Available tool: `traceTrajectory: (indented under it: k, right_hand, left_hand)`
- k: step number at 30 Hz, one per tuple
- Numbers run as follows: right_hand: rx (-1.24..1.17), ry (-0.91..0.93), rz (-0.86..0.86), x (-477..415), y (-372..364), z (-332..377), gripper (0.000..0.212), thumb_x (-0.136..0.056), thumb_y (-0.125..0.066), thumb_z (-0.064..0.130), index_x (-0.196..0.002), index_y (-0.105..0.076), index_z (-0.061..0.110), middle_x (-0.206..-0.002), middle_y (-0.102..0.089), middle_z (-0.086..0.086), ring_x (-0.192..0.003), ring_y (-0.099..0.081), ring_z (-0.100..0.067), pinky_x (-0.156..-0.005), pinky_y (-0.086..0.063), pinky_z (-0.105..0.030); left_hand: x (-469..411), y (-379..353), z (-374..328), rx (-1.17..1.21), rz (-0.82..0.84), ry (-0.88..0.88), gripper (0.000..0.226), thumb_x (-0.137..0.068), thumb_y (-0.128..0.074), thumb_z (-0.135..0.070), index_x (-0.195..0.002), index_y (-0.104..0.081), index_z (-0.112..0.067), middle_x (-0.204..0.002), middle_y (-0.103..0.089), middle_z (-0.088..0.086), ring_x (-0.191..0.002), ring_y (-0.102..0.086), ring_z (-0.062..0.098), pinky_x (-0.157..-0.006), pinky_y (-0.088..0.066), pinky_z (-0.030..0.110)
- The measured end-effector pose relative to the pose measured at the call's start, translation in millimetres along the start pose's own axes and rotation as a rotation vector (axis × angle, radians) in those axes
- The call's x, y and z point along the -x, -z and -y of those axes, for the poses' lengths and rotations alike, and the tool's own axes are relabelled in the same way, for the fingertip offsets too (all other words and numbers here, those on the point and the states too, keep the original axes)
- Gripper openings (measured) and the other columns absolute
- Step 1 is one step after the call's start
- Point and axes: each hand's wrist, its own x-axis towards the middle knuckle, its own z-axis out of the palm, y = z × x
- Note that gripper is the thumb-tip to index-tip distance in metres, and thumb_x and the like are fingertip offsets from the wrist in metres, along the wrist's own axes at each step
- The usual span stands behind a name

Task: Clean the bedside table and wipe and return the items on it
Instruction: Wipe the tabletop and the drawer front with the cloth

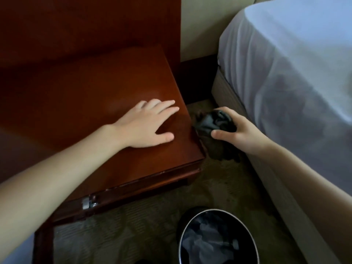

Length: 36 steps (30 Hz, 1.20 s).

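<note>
The bedside table [80, 96] is dark red-brown wood with a bare glossy top. My left hand [150, 126] lies flat on that top near its right edge, fingers spread, holding nothing. My right hand [240, 130] grips a bunched dark grey cloth [213, 124] against the table's right side edge, just past the corner. Part of the cloth hangs down below my hand over the carpet. No other items show on the tabletop.
A round black waste bin [219, 239] with a metal rim and crumpled liner stands on the patterned carpet [142, 221] in front. The bed [295, 73] with a white sheet fills the right side. A metal drawer fitting [88, 202] sits on the table's front.
</note>
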Motion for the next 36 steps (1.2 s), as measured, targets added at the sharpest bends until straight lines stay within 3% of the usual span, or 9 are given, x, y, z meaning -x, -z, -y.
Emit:
traceTrajectory:
  k: [6, 10, 16, 21, 25, 28, 30, 33, 36]
  right_hand:
    - [-0.451, -0.004, -0.012, -33, 20, -30, 0.029, -0.091, -0.053, 0.012, -0.106, -0.045, 0.035, -0.103, -0.06, 0.006, -0.087, -0.063, 0.002, -0.071, -0.049, -0.016]
    - [-0.458, 0.153, 0.154, -61, 12, -45, 0.03, -0.09, -0.053, 0.007, -0.11, -0.039, 0.024, -0.105, -0.055, 0.004, -0.091, -0.06, 0.005, -0.078, -0.047, -0.014]
    - [-0.595, 0.444, 0.245, -89, -14, -60, 0.027, -0.085, -0.057, 0.017, -0.11, -0.05, 0.023, -0.111, -0.059, 0.0, -0.106, -0.059, -0.009, -0.09, -0.048, -0.026]
    - [-0.18, 0.538, 0.239, -91, -31, -80, 0.043, -0.079, -0.042, 0.062, -0.119, -0.031, 0.054, -0.135, -0.021, 0.013, -0.13, -0.015, -0.01, -0.105, -0.015, -0.03]
    - [-0.075, 0.48, 0.322, -88, -29, -88, 0.082, -0.073, -0.049, 0.074, -0.139, -0.013, 0.043, -0.127, -0.022, 0.011, -0.126, -0.023, -0.013, -0.105, -0.025, -0.028]
    - [-0.232, 0.636, 0.341, -85, -27, -89, 0.057, -0.087, -0.055, 0.049, -0.133, -0.024, 0.038, -0.127, -0.033, 0.005, -0.125, -0.032, -0.009, -0.1, -0.028, -0.01]
    - [-0.289, 0.766, 0.322, -82, -28, -98, 0.048, -0.089, -0.057, 0.038, -0.13, -0.032, 0.036, -0.13, -0.035, 0.004, -0.128, -0.035, -0.013, -0.105, -0.031, -0.018]
    - [-0.355, 0.808, 0.374, -79, -37, -106, 0.048, -0.086, -0.051, 0.047, -0.129, -0.035, 0.037, -0.134, -0.03, -0.001, -0.134, -0.028, -0.013, -0.109, -0.03, -0.022]
    - [-0.423, 0.776, 0.351, -75, -55, -111, 0.044, -0.079, -0.045, 0.067, -0.117, -0.038, 0.048, -0.132, -0.026, 0.016, -0.136, -0.013, 0.003, -0.111, -0.02, -0.015]
  left_hand:
    - [-21, -1, -15, -0.062, 0.144, 0.11, 0.113, -0.06, -0.011, -0.086, -0.148, 0.009, -0.018, -0.157, 0.007, 0.0, -0.141, 0.0, 0.025, -0.113, -0.011, 0.04]
    - [-23, -2, -19, 0.017, 0.311, 0.191, 0.121, -0.055, -0.026, -0.091, -0.143, 0.026, -0.025, -0.149, 0.029, -0.015, -0.138, 0.021, 0.013, -0.113, 0.001, 0.04]
    - [-22, -1, -19, 0.248, 0.329, 0.249, 0.112, -0.045, -0.04, -0.094, -0.125, 0.03, -0.057, -0.128, 0.034, -0.045, -0.127, 0.026, -0.011, -0.11, -0.009, 0.034]
    - [-22, 4, -26, 0.159, 0.297, 0.273, 0.12, -0.051, -0.036, -0.093, -0.145, 0.013, -0.036, -0.15, 0.021, -0.024, -0.135, 0.017, -0.008, -0.109, -0.003, 0.022]
    - [-14, -1, -35, 0.233, 0.262, 0.303, 0.113, -0.055, -0.036, -0.093, -0.14, 0.016, -0.041, -0.146, 0.025, -0.03, -0.135, 0.021, -0.011, -0.112, 0.003, 0.017]
    - [-6, -10, -46, 0.284, 0.153, 0.272, 0.105, -0.061, -0.035, -0.091, -0.141, 0.009, -0.039, -0.151, 0.016, -0.024, -0.137, 0.017, -0.01, -0.11, 0.005, 0.01]
    - [0, -17, -48, 0.248, 0.095, 0.216, 0.104, -0.067, -0.031, -0.089, -0.145, 0.006, -0.031, -0.155, 0.011, -0.017, -0.141, 0.014, -0.002, -0.116, 0.001, 0.023]
    - [4, -22, -45, 0.159, 0.096, 0.193, 0.106, -0.069, -0.024, -0.089, -0.149, 0.005, -0.024, -0.156, 0.016, -0.013, -0.142, 0.015, 0.005, -0.118, -0.005, 0.043]
    - [4, -24, -44, 0.153, 0.12, 0.204, 0.101, -0.068, -0.022, -0.09, -0.145, 0.012, -0.035, -0.153, 0.022, -0.02, -0.14, 0.02, 0.001, -0.116, 0.0, 0.035]
